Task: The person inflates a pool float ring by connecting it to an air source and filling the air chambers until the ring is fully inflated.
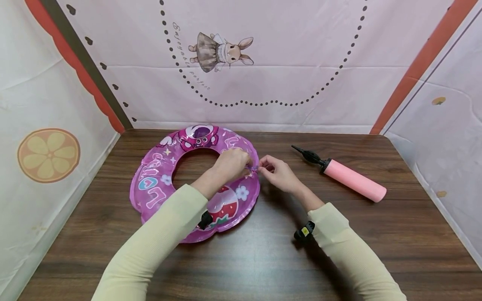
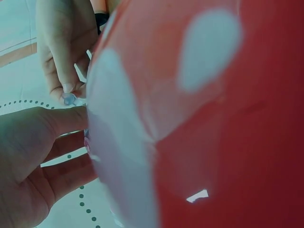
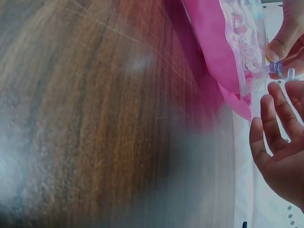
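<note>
A pink-purple inflatable swim ring (image 1: 154,184) with printed letters, flowers and a strawberry lies on the table, plump with air. My left hand (image 1: 230,164) reaches over its right side and pinches the base of the small clear-purple valve (image 3: 275,68) at the outer edge. Just to the right, my right hand (image 1: 276,172) pinches the valve's small clear plug (image 2: 70,99) between thumb and index finger. Its other fingers are loosely bent in the right wrist view. The plug appears out of the valve opening. In the left wrist view the ring's red strawberry print hides much of the scene.
A hand pump (image 1: 354,179) with a pink barrel and black nozzle lies on the right of the brown wooden table (image 1: 241,271). Printed cloth walls (image 1: 301,50) stand behind and at both sides. A small black wrist camera (image 1: 304,231) hangs by the right sleeve.
</note>
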The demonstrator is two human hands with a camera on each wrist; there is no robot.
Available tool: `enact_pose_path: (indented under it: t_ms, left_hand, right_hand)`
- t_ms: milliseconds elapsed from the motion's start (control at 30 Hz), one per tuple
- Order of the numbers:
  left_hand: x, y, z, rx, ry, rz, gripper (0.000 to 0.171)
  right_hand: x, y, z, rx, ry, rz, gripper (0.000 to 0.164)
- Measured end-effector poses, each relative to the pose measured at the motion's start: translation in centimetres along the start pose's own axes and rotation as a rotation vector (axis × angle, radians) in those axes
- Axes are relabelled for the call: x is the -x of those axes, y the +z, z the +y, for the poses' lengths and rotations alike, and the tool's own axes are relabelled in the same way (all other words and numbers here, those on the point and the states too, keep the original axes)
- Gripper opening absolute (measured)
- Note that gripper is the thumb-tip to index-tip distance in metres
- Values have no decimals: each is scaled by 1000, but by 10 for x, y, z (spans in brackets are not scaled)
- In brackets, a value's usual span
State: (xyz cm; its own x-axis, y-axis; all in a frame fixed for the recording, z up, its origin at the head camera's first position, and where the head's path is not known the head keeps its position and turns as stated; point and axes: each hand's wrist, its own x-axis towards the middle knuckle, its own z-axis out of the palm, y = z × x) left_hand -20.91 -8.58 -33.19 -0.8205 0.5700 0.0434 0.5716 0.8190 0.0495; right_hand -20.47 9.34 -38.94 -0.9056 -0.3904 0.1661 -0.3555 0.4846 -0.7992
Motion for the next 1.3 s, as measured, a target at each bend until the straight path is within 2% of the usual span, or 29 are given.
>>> enact_pose_path:
  t_ms: [233, 467, 733, 933, 1067, 1200, 1300]
  left_hand:
    - [-1, 0, 0, 21, -3, -16, 14]
    - [-1, 2, -2, 63, 8, 13, 8]
    - [1, 4, -5, 85, -9, 3, 12]
    - [5, -1, -9, 121, -37, -1, 24]
    - [8, -4, -15, 156, -20, -18, 33]
    - [9, -4, -21, 222, -1, -39, 33]
    - [9, -2, -23, 254, -16, -55, 31]
  right_hand:
    - [-4, 0, 2, -114, 6, -40, 7]
    - [-8, 2, 6, -257, 39, -87, 18]
    - [-8, 2, 7, -260, 60, -143, 16]
    - [-8, 4, 6, -286, 40, -121, 15]
    - [-9, 4, 3, -304, 38, -114, 15]
    - [-9, 4, 3, -309, 44, -116, 15]
    - [-9, 5, 3, -313, 41, -117, 15]
